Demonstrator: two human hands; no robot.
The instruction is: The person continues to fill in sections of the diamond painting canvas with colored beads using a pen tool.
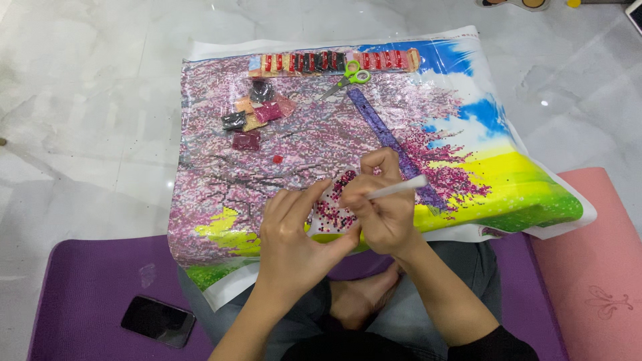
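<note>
A: Item one, nearest me?

B: I log the left hand [292, 234], fingers closed on the edge of a small clear bead tray [332, 208] holding dark red beads. Touching it on its right, the right hand [382, 210] is gripping a white applicator pen [399, 188], tip down at the tray.

A: Under the hands?

B: A diamond-painting canvas [221, 194], pink blossom trees and yellow-green ground. Below the left hand, a black phone [158, 320] lies on a purple mat [87, 294].

A: Beyond the hands?

B: Just past the right hand I see a purple ruler [381, 127] lying diagonally. Ahead of the left hand, a red blob [277, 159], then small bead bags [257, 110]. Farthest, green-handled scissors [348, 78] and a row of bead packets [321, 61] along the canvas's far edge. A pink mat [595, 267] lies to the right.
</note>
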